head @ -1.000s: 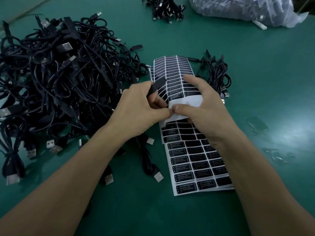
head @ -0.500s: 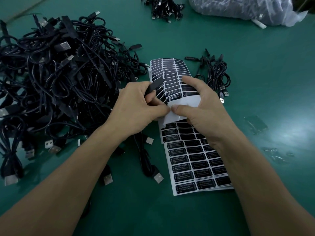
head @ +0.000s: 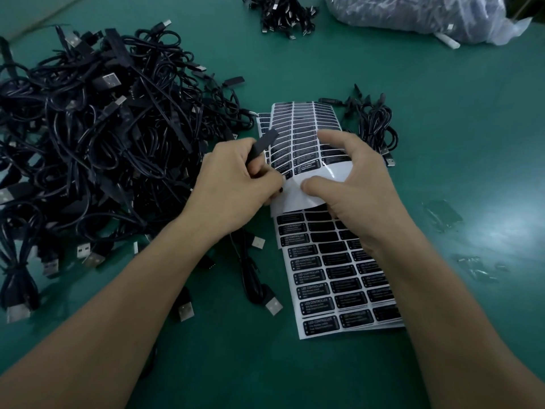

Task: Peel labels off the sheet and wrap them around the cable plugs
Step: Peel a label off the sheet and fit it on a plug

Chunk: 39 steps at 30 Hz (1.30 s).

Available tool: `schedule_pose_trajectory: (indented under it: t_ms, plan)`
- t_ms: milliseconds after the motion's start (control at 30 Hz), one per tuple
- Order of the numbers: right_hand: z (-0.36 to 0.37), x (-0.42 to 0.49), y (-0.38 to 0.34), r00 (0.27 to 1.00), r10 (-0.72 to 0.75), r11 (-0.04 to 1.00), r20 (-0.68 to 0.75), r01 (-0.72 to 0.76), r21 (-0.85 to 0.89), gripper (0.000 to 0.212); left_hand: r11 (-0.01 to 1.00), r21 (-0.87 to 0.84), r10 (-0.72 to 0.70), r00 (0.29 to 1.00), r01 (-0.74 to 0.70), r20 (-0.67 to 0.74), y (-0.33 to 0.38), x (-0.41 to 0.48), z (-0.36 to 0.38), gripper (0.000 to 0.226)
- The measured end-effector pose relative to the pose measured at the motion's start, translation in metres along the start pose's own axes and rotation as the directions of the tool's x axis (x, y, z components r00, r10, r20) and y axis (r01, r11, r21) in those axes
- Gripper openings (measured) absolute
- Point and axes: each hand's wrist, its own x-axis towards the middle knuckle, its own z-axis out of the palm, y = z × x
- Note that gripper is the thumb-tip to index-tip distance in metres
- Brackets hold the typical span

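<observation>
A white label sheet (head: 339,278) with rows of black labels lies on the green table in front of me. A second sheet (head: 303,131) is curled up over its far end, its bare white backing (head: 312,184) bent toward me. My right hand (head: 354,184) holds that curled sheet, thumb pressed on the white backing. My left hand (head: 233,184) grips a slim black cable plug (head: 264,144) that sticks up past my fingers, and its fingertips meet the sheet's left edge beside my right thumb.
A big tangle of black USB cables (head: 88,128) fills the left side. A small bundle of cables (head: 374,125) lies behind the sheets on the right. Another cable bunch (head: 283,16) and a clear plastic bag (head: 418,16) sit at the far edge.
The curled sheet has bent further toward me, showing more white backing. My right thumb has slid along it. Both hands stay at the same spot.
</observation>
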Motion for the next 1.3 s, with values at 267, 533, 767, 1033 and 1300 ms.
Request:
schedule_pose_trajectory:
  t_ms: [267, 533, 767, 1033, 1300]
  plan:
    - [-0.019, 0.0, 0.003, 0.998, 0.047, 0.971, 0.034, -0.037, -0.235, 0.073, 0.974, -0.222, -0.084, 0.988, 0.053, -0.131, 0.002, 0.002, -0.004, 0.038]
    - [-0.03, -0.011, -0.013, 0.999, -0.025, 0.815, -0.036, 0.0, -0.58, 0.072, 0.958, -0.278, -0.097, 0.991, 0.068, -0.093, 0.003, 0.001, -0.002, 0.039]
    - [0.01, -0.014, -0.016, 0.943, -0.333, 0.805, 0.01, 0.29, -0.519, 0.016, 0.972, -0.226, -0.087, 0.989, 0.058, -0.118, 0.006, 0.002, 0.0, 0.04]
    - [0.025, -0.014, -0.013, 0.921, -0.389, 0.768, -0.024, 0.31, -0.561, 0.014, 0.981, -0.172, -0.117, 0.983, 0.093, -0.139, 0.008, 0.003, 0.001, 0.037]
    - [0.023, -0.014, -0.015, 0.927, -0.373, 0.777, -0.024, 0.299, -0.554, 0.009, 0.974, -0.195, -0.141, 0.983, 0.116, -0.118, 0.01, 0.001, 0.001, 0.039]
